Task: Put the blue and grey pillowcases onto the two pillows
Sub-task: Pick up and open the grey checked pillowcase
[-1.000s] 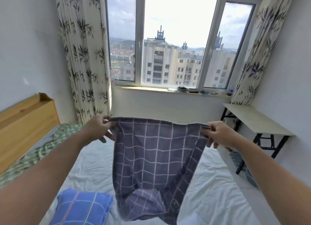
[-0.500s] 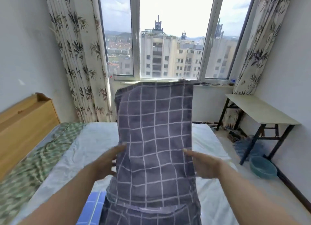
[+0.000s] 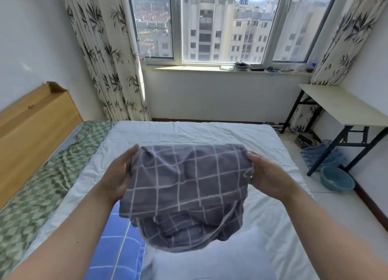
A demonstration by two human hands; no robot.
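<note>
The grey checked pillowcase [image 3: 186,187] hangs bunched in the air above the bed, held between both hands. My left hand [image 3: 118,174] grips its left edge and my right hand [image 3: 266,174] grips its right edge. Beneath it a pale, bare pillow [image 3: 212,263] lies on the mattress near me, its far end hidden by the cloth. To the left of that pillow lies a pillow in the blue striped pillowcase [image 3: 114,252], partly covered by my left forearm.
A white sheet [image 3: 210,133] covers the bed, with a green patterned blanket [image 3: 42,187] along its left side by the wooden headboard [image 3: 31,128]. A folding table [image 3: 344,105], a blue basin [image 3: 336,178] and a basket stand on the right.
The pillowcase, first held stretched by its top corners, flipped up tall, then came down bunched between my hands. The view tilted down and the bare pillow came into sight.
</note>
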